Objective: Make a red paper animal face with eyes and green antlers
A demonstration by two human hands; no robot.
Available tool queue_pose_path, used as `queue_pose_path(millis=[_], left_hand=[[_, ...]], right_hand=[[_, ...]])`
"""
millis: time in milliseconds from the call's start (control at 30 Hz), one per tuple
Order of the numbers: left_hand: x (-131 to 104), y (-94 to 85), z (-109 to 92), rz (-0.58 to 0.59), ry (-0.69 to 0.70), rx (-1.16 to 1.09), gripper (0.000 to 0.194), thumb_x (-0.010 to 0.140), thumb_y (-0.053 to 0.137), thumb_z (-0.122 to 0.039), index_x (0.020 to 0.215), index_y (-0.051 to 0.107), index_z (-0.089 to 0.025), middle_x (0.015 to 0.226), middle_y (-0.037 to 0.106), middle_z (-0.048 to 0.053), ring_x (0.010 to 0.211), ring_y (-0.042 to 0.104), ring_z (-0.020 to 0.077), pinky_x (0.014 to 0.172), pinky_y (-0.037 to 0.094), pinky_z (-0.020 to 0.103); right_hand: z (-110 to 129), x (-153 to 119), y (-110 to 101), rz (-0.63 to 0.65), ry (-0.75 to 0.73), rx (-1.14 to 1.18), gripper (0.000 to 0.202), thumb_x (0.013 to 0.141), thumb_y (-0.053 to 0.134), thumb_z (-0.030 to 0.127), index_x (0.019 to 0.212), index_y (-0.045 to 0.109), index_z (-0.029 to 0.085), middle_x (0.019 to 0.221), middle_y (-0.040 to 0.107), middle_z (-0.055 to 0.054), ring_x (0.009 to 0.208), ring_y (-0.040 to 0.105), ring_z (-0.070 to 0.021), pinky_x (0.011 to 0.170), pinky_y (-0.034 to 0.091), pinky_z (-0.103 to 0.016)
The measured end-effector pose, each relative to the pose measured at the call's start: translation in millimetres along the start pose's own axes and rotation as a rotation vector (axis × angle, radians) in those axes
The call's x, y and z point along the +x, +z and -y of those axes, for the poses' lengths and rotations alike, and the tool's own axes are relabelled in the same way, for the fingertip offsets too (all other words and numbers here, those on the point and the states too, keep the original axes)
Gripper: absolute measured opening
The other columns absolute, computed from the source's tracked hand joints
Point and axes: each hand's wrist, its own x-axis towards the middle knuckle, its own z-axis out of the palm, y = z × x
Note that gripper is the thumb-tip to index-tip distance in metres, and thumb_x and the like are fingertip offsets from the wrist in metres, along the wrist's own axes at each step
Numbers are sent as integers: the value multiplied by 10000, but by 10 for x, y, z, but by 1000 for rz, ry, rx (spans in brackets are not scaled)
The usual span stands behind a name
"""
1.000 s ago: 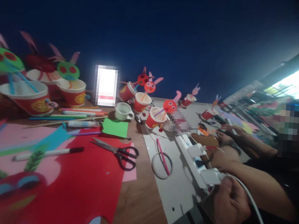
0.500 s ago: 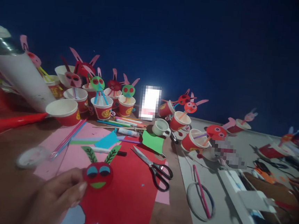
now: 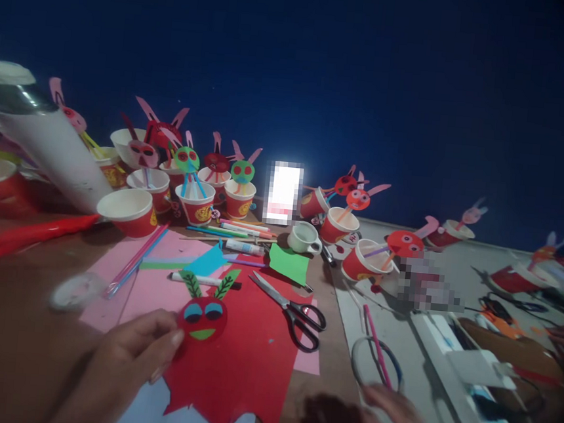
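Observation:
My left hand [image 3: 139, 350] pinches a round red paper face [image 3: 201, 326] at its left edge. The face has green leaf-patterned ears, blue and black eyes and a green mouth. Behind it lies a sheet of red paper [image 3: 249, 360] with scalloped cuts along its near edge. At the lower right, my right hand [image 3: 399, 422] is blurred, its fingers curled about a pale curved thing that I cannot make out. Just beyond that hand is a ring-shaped roll [image 3: 355, 363] with a pink straw [image 3: 377, 345] across it. Black-handled scissors [image 3: 297, 315] lie half open on the red paper.
Red paper cups [image 3: 196, 207] with paper animal faces on straws line the back. A small white cup [image 3: 304, 238], markers [image 3: 245, 229] and green paper [image 3: 288, 265] lie mid-table. A white bottle [image 3: 51, 145] leans at left; a white rack [image 3: 450, 377] stands right.
My right hand has come into view at the lower right. My left hand has moved slightly right and up with the red face. The camera view has shifted a little.

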Motion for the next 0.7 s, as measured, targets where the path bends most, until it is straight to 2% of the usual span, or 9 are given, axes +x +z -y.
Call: queue_pose_path(millis=[33, 67, 100, 167, 233, 333, 433, 567, 700], left_hand=[[-15, 2, -9, 2, -12, 12, 294, 683, 623, -441, 655, 501, -175, 456, 373, -68, 415, 310, 61, 396, 264, 173], [-32, 9, -17, 2, -19, 24, 295, 689, 621, -445, 659, 505, -175, 450, 365, -72, 406, 298, 58, 390, 254, 169], [-51, 19, -25, 1, -21, 29, 296, 693, 619, -447, 660, 509, -175, 445, 361, -74, 398, 289, 55, 384, 245, 167], [-88, 51, -38, -3, -19, 22, 295, 698, 616, -445, 652, 515, -171, 430, 356, -77, 386, 283, 51, 377, 239, 164], [-122, 92, -54, 6, -15, -6, 290, 692, 622, -435, 645, 525, -165, 426, 363, -78, 378, 286, 48, 373, 245, 163], [-167, 149, -87, 13, -12, -62, 289, 679, 628, -422, 622, 520, -161, 429, 369, -81, 369, 287, 41, 369, 256, 163], [-199, 178, -113, -17, -4, -80, 289, 679, 620, -410, 596, 497, -162, 429, 351, -90, 362, 278, 36, 369, 255, 159], [-202, 169, -117, -21, 8, -24, 289, 674, 615, -423, 597, 503, -167, 438, 361, -84, 363, 296, 47, 367, 279, 169], [-176, 161, -125, 0, -4, 11, 295, 672, 609, -439, 597, 498, -176, 423, 351, -85, 354, 294, 53, 364, 282, 173]], right_hand=[[49, 32, -27, 102, -95, 33, 201, 756, 576, 440, 754, 677, 266, 790, 663, -72, 790, 622, -248, 726, 500, -387], [121, 81, -17, 299, -277, 82, 155, 788, 566, 356, 814, 680, 254, 810, 673, -71, 791, 623, -231, 730, 496, -365], [215, 139, 27, 452, -376, 102, 157, 817, 543, 283, 897, 671, 239, 860, 676, -76, 821, 620, -217, 747, 487, -343], [440, 245, 182, 665, -420, 137, 194, 864, 483, 239, 958, 652, 227, 894, 668, -70, 832, 611, -191, 747, 467, -304], [662, 305, 366, 830, -312, 186, 202, 888, 463, 258, 928, 658, 224, 880, 668, -42, 807, 611, -161, 724, 452, -259], [883, 315, 592, 942, -139, 378, 211, 877, 472, 271, 848, 663, 188, 822, 666, -18, 758, 595, -135, 679, 435, -217], [965, 304, 731, 1009, 24, 516, 228, 848, 498, 312, 799, 650, 148, 732, 622, -9, 680, 546, -118, 615, 411, -199], [1001, 312, 842, 1038, 130, 619, 230, 799, 540, 336, 694, 596, 139, 607, 509, 29, 565, 437, -81, 535, 345, -183], [1027, 332, 901, 1035, 214, 664, 205, 760, 568, 325, 667, 553, 143, 575, 472, 38, 535, 395, -73, 504, 313, -183]])
